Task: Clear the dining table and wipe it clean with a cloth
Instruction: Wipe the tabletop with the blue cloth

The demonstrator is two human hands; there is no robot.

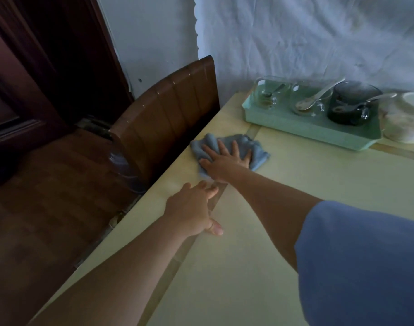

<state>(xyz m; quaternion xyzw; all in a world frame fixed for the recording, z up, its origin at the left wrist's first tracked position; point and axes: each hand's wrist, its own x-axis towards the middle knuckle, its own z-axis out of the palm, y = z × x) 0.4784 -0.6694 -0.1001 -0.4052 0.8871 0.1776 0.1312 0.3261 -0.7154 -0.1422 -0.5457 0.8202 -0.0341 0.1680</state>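
Observation:
A blue-grey cloth [256, 150] lies bunched on the pale yellow dining table [318, 184], near its left edge. My right hand [227, 161] presses flat on the cloth with fingers spread. My left hand [194, 208] rests flat on the bare tabletop just in front of it, fingers straight. At the back of the table stands a mint green tray [307, 129] holding two clear glass cups [269, 94] with spoons and a dark glass cup [351, 107] with a spoon.
A white bowl [405, 123] sits at the tray's right end. A brown wooden chair [168, 107] stands against the table's left edge, with dark floor beyond it. A white sheet [307, 36] hangs on the wall behind the tray.

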